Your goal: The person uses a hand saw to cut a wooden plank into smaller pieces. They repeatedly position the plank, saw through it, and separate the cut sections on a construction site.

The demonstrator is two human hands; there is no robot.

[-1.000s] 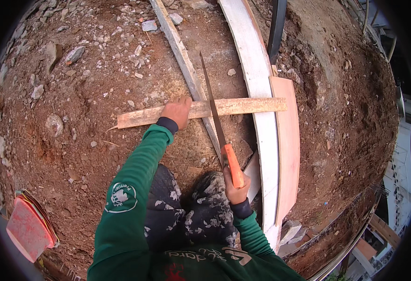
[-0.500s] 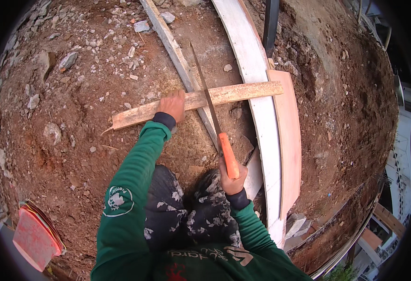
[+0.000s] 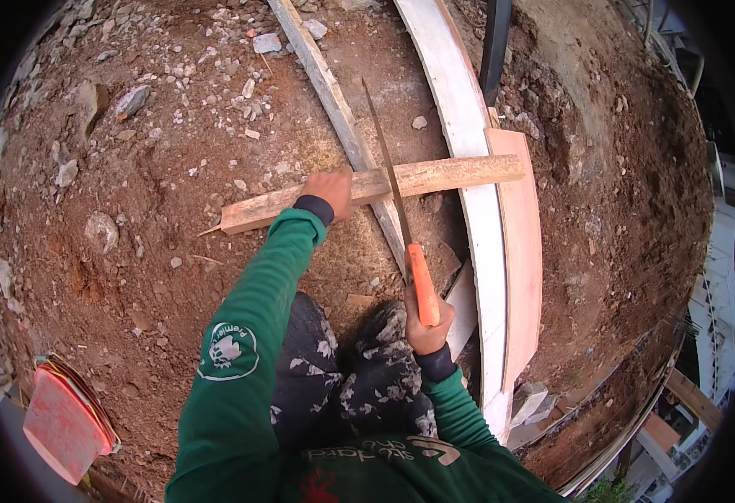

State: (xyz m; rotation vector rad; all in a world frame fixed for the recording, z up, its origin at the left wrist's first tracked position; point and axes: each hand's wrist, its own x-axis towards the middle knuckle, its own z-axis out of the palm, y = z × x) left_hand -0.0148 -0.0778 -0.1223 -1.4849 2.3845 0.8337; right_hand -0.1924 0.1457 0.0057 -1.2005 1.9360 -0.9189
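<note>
My right hand (image 3: 429,325) is closed round the orange handle of a hand saw (image 3: 392,172). The blade points away from me and lies across a short length of timber (image 3: 451,173), right of my left hand. My left hand (image 3: 331,191) grips that timber left of the blade, fingers wrapped over its far edge. The timber rests across a long narrow grey batten (image 3: 331,96) and, at its right end, on a white board (image 3: 468,134) and a pinkish wood panel (image 3: 520,251). How deep the blade sits in the wood I cannot tell.
Brown soil with scattered stones (image 3: 133,102) surrounds me. A dark upright post (image 3: 495,50) stands beyond the white board. Red plastic containers (image 3: 62,423) lie at the lower left. Grey blocks (image 3: 531,402) sit by the white board's near end.
The whole view has shifted, so hands, saw and timber appear slightly further right. Both hands keep their hold, and the blade still lies across the timber.
</note>
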